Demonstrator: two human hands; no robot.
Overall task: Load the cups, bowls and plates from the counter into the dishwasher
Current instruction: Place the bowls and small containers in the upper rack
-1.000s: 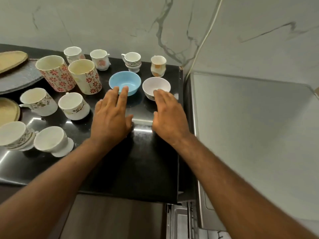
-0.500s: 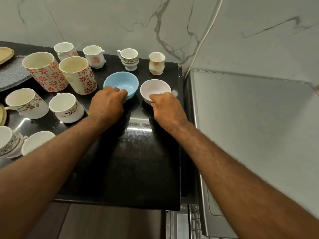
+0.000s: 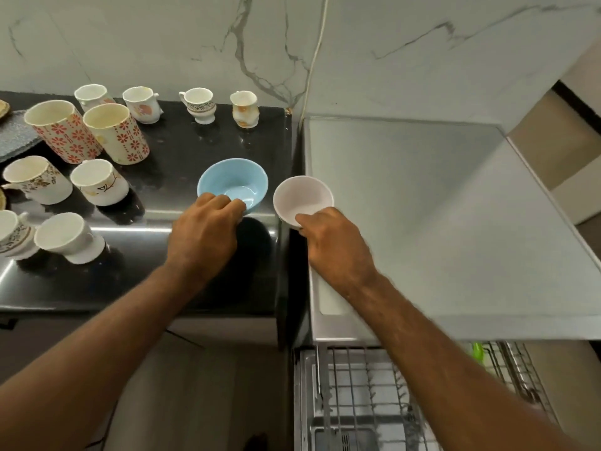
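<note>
My left hand point(image 3: 205, 236) grips the near rim of a light blue bowl point(image 3: 234, 182), which is lifted above the black counter point(image 3: 195, 141). My right hand point(image 3: 335, 245) pinches the near rim of a white bowl point(image 3: 302, 198), held over the gap between the counter and the dishwasher top point(image 3: 439, 206). Below, the dishwasher's wire rack point(image 3: 357, 385) is pulled out and my right forearm crosses over it.
Several cups stand on the counter's left and back: two tall red-flowered mugs point(image 3: 87, 131), small white cups point(image 3: 97, 182) and a footed cup point(image 3: 200, 104). A grey plate point(image 3: 16, 138) lies at the left edge. A white cable point(image 3: 313, 53) runs down the marble wall.
Both hands closed on the bowls and lifted them off the counter. The bowls have moved toward me and to the right. The view dropped, so the dishwasher rack now shows.
</note>
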